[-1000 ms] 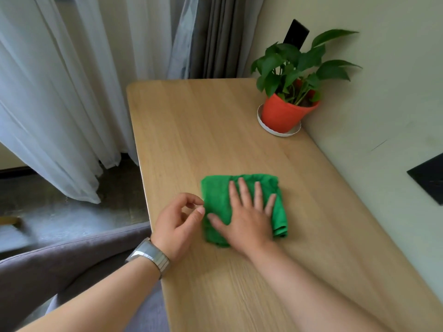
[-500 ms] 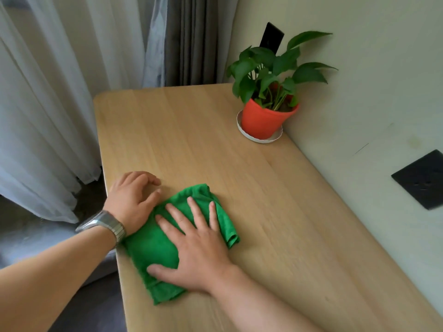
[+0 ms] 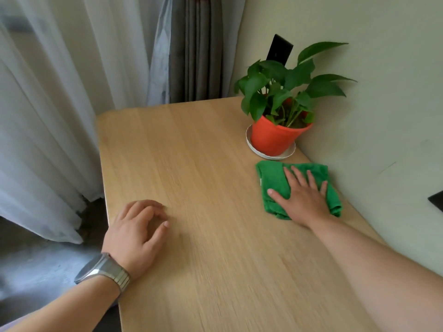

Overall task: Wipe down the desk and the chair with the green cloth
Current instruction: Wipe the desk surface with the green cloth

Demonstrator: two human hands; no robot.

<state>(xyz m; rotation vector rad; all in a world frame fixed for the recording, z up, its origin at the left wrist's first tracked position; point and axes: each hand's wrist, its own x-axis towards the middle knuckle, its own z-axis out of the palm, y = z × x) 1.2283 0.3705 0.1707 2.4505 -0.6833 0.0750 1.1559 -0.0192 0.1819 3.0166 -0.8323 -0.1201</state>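
The green cloth [image 3: 273, 178] lies folded on the light wooden desk [image 3: 203, 152], at its right side by the wall, just in front of the plant pot. My right hand [image 3: 304, 200] lies flat on the cloth, fingers spread, pressing it onto the desk. My left hand [image 3: 136, 231] rests on the desk near its left edge, fingers loosely curled, with nothing in it and a metal watch [image 3: 103, 271] on the wrist. I cannot clearly make out the chair.
An orange pot [image 3: 273, 137] with a green plant stands on a white saucer at the back right, almost touching the cloth. White curtains [image 3: 48, 116] hang left of the desk. The wall [image 3: 383, 116] runs along the right edge, with a black plate [image 3: 437, 202] on it.
My right hand has slid the cloth from the desk's left front across to the right, up beside the pot. My left hand stayed near the left edge, now apart from the cloth.
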